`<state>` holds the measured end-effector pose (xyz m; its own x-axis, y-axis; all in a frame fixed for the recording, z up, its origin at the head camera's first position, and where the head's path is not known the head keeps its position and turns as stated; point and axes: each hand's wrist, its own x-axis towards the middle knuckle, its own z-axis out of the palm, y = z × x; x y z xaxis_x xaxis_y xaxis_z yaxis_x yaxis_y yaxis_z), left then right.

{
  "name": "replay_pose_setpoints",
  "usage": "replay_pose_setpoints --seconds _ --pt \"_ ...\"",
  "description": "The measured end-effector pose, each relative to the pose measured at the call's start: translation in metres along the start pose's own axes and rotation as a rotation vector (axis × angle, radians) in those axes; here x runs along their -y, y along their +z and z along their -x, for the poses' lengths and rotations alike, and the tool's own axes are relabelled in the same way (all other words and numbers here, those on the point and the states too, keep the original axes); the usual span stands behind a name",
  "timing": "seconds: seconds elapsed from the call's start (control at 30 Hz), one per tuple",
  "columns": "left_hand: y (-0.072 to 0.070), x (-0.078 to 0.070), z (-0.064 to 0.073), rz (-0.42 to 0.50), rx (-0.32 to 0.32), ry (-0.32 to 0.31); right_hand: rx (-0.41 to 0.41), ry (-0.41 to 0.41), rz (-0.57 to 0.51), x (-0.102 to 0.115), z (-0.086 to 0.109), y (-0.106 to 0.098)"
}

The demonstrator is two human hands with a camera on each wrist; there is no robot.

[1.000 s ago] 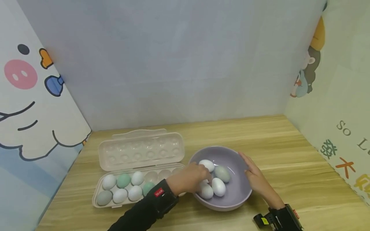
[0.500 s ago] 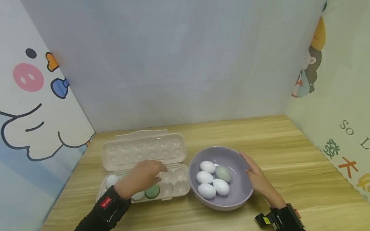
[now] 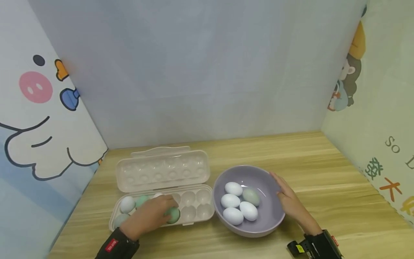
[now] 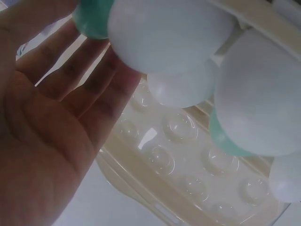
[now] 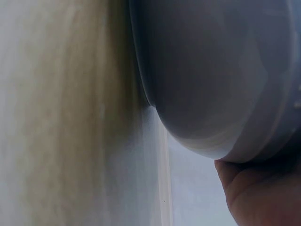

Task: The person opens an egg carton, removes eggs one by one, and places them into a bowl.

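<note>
My left hand [image 3: 150,214] is over the open egg carton [image 3: 202,216], thumb and fingertips on either side of a green egg [image 3: 174,216] in the front row. In the left wrist view the same green egg [image 4: 94,16] lies between thumb and fingers, beside a large white egg [image 4: 169,33]. Other eggs in the carton are partly hidden by this hand. At the right, my right hand [image 3: 292,205] holds the rim of a purple bowl [image 3: 270,219], which contains several white eggs [image 3: 230,201] and a pale green egg [image 3: 251,196].
The carton's clear lid [image 3: 161,172] lies folded back behind it. Several cups at the carton's right end [image 3: 188,198] hold no eggs. Bowl and carton stand nearly touching on a wood-grain table [image 3: 258,147]. A pale backdrop [image 3: 207,72] rises behind, with printed panels at both sides.
My left hand let go of a white egg in the bowl, moved left to the carton and came down onto the green egg there. My right hand has stayed on the bowl's rim.
</note>
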<state>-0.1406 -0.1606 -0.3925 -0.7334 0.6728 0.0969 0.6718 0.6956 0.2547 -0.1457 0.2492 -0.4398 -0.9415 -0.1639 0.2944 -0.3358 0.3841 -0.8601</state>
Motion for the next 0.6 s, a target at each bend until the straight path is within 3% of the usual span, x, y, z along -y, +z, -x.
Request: replay_pose_setpoints --seconds 0.2,0.6 --pt "0.0050 0.0032 -0.0017 0.017 0.049 -0.042 0.007 0.007 -0.010 0.0003 0.0003 -0.0008" --pt "0.0057 0.0022 -0.0053 0.014 0.026 -0.002 0.004 -0.008 -0.001 0.0006 0.0003 -0.0008"
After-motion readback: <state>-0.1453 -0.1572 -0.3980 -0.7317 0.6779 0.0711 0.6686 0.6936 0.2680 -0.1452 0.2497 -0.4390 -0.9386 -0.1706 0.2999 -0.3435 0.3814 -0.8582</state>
